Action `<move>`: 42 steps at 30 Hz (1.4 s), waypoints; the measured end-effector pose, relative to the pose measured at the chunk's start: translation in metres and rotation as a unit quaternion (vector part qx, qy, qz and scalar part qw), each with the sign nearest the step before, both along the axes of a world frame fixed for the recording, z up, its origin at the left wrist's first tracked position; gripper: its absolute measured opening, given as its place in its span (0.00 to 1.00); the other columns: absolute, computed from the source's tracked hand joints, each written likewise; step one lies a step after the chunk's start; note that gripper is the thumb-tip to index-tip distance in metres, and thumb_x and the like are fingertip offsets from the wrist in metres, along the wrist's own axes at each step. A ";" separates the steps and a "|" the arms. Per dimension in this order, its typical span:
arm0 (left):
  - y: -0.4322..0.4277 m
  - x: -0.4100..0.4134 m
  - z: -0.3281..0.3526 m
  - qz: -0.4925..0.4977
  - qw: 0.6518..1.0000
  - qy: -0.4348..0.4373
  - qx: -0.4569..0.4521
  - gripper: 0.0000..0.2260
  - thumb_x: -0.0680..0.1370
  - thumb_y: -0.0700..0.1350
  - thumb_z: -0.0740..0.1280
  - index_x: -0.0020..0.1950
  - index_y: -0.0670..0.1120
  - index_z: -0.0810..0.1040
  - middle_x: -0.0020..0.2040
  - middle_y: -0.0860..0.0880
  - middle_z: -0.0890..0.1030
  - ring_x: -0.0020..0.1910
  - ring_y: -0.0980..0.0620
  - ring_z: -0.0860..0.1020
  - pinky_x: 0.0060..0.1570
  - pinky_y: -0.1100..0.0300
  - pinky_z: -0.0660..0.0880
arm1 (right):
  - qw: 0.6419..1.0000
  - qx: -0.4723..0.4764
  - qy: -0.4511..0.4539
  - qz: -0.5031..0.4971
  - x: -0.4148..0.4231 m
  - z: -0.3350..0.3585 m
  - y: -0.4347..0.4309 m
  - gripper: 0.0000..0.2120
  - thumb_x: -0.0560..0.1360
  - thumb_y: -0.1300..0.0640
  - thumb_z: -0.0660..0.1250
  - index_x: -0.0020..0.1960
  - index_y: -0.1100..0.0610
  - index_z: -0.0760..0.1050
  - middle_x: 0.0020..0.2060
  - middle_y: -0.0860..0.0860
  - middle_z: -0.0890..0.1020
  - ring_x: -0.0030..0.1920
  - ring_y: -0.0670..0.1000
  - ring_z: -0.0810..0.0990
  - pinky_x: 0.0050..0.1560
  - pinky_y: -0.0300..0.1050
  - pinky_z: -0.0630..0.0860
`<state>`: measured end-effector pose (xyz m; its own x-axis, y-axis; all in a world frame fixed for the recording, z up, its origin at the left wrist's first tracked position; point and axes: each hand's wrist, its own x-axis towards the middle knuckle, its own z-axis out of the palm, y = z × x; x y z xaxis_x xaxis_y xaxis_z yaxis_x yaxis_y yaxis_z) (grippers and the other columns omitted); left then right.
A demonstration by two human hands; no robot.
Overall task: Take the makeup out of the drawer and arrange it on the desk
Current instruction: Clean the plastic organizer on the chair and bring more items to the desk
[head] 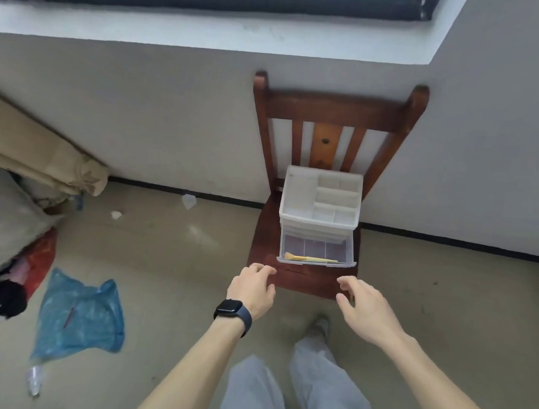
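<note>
On chair: brush crosswise, bristles left

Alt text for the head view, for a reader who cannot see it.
The left hand and right hand, both empty, reach toward an open drawer holding a yellow makeup brush, in a plastic organizer on a wooden chair.

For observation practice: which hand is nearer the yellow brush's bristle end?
Left. The left hand hovers by the bristles of the yellow brush; the right hand is nearer its handle.
</note>
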<state>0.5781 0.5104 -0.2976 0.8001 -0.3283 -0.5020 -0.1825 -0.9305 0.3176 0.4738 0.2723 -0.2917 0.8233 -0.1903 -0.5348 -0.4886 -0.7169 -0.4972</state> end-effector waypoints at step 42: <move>-0.041 0.084 -0.157 -0.060 0.998 0.000 -0.014 0.36 0.75 0.43 0.69 0.80 0.47 0.55 0.77 0.44 0.59 0.68 0.42 0.70 0.57 0.50 0.77 | 0.994 -0.069 -0.065 0.047 0.126 -0.125 -0.011 0.08 0.83 0.47 0.57 0.54 0.46 0.74 0.43 0.42 0.76 0.44 0.48 0.75 0.39 0.45 0.67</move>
